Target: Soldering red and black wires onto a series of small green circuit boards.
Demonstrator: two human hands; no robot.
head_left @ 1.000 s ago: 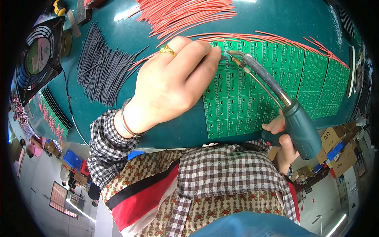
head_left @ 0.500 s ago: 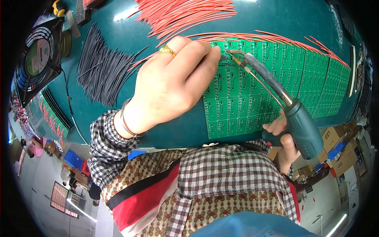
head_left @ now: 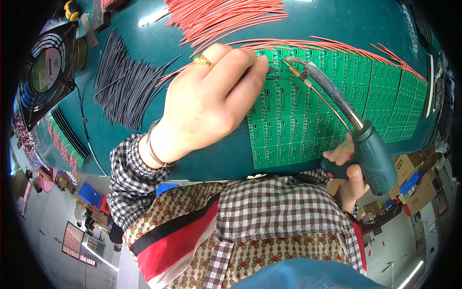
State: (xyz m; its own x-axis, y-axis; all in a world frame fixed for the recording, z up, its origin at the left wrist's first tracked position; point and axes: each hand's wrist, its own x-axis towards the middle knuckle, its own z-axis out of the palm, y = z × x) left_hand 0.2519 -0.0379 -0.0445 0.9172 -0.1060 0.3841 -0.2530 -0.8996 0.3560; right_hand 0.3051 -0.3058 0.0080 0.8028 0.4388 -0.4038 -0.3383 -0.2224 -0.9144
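My left hand (head_left: 211, 96) is closed in a pinch at the far left part of the green circuit boards (head_left: 288, 123). Short dark ends of black wire (head_left: 273, 73) stick out past its fingertips; the rest is hidden by the hand. My right hand (head_left: 353, 185) is wrapped round the handle of a dark green soldering gun (head_left: 375, 156), with a thin metal feed tube beside its barrel. The gun's bent tip is over the boards, a little to the right of the wire ends and apart from my left fingers.
Red wires (head_left: 226, 19) lie in a pile at the back, and more run along the boards' far edge. A bundle of black wires (head_left: 125, 79) lies left of my hand. A fan (head_left: 48, 72) stands at the far left, its cable crossing the green tabletop (head_left: 207, 161).
The soldering gun has shifted a little to the right, its tip farther from my left fingertips. My left hand is almost still.
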